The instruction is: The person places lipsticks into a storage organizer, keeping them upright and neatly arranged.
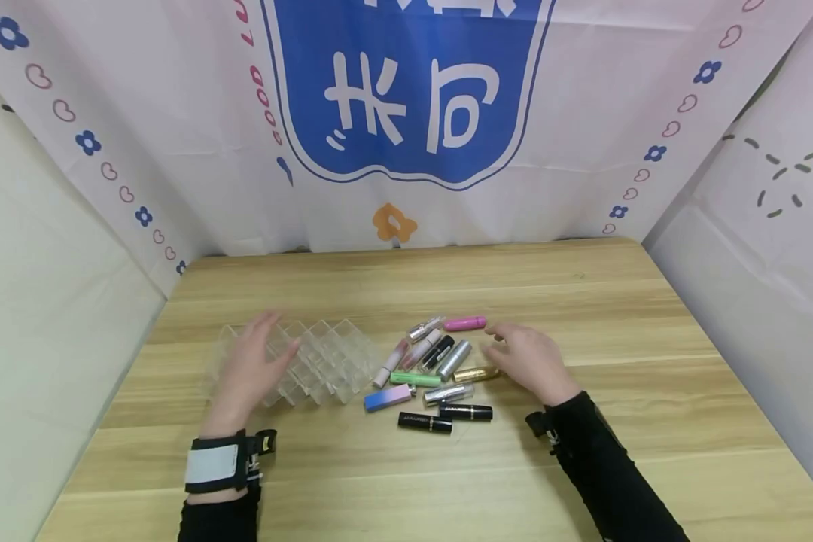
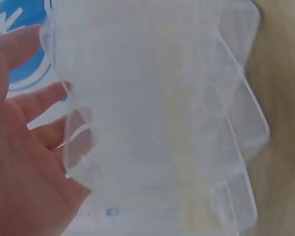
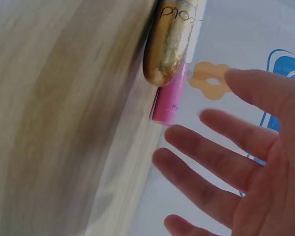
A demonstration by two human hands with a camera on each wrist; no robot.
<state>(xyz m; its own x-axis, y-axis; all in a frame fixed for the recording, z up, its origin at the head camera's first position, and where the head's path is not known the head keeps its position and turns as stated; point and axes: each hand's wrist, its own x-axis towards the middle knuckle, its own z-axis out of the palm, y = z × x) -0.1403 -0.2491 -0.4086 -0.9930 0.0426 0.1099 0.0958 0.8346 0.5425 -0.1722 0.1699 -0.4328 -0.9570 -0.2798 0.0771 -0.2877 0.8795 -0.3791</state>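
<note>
A clear plastic lipstick organizer [image 1: 328, 357] with diamond-shaped compartments stands on the left of the table. My left hand [image 1: 247, 365] is at its left end, fingers spread and relaxed; the left wrist view has the fingertips overlapping the organizer's edge [image 2: 64, 147]. To the right lies a loose group of lipsticks and tubes. My right hand [image 1: 531, 363] hovers at the group's right side with loosely extended fingers and holds nothing. Nearest to it are a gold lipstick [image 1: 476, 374] and a bright pink tube [image 1: 465, 324].
In the group also lie a green tube [image 1: 415, 379], a blue-to-pink lipstick [image 1: 388, 398], silver tubes [image 1: 455, 360] and, closest to the front, two black lipsticks [image 1: 424, 423]. A printed cloth [image 1: 176, 90] hangs behind the wooden table [image 1: 379, 489].
</note>
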